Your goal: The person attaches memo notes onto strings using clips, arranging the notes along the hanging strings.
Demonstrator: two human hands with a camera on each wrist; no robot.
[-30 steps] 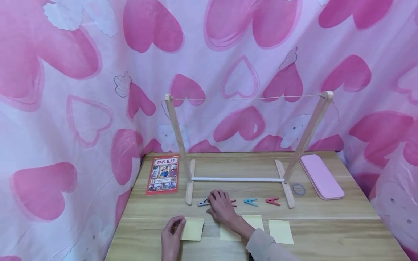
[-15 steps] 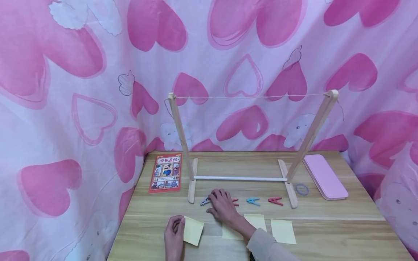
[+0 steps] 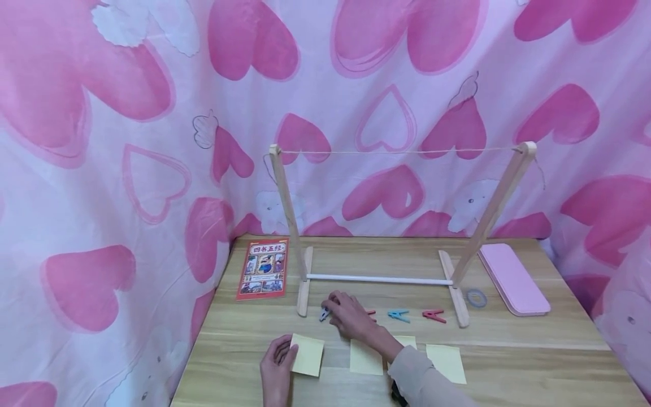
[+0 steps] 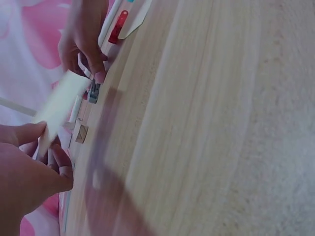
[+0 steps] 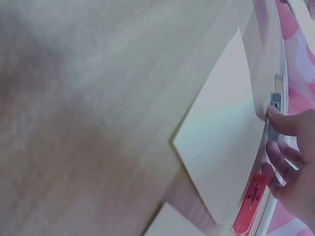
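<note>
My left hand pinches a pale yellow sticky note by its left edge, between thumb and fingers. In the left wrist view the note is raised off the table and slants toward the other hand. Further back, my right hand holds a grey-blue clothespin, partly covered by the fingers. Seen from the right wrist, thumb and fingertips grip this clothespin along its sides, low at the tabletop. Beside that hand lies a red clothespin, half hidden behind it in the head view.
A blue clothespin and another red clothespin lie to the right. Several sticky notes lie in front. Behind stands a wooden frame with a string across its top. A booklet, tape ring and pink case flank it.
The left hand has lifted and turned the sticky note, its face now tilted toward the head camera. The clothespin in the right hand has swung to point more toward the front.
</note>
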